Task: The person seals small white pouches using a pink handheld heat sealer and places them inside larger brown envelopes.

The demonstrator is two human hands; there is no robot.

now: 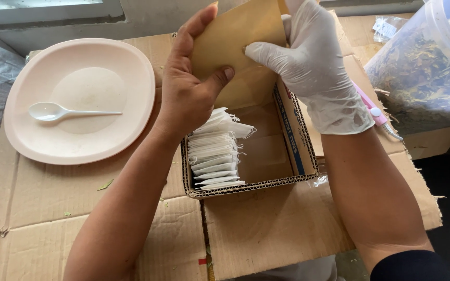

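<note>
Flattened cardboard (266,234) covered the tabletop. Brown paper envelope (235,36): held above the far-centre, bare left hand (186,88) clamped on its left edge, gloved right hand (313,62) pinching its right. Beneath: small open carton (251,184) with white sachets (215,153). Left edge: pink plate (131,73), white spoon (58,111). Far-right corner: tub of dried leaves (428,73).

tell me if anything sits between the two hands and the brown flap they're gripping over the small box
Nothing visible does. The bare left hand and the gloved right hand both already pinch the brown flap directly, above the small cardboard box with white sachets standing in its left side.
</note>
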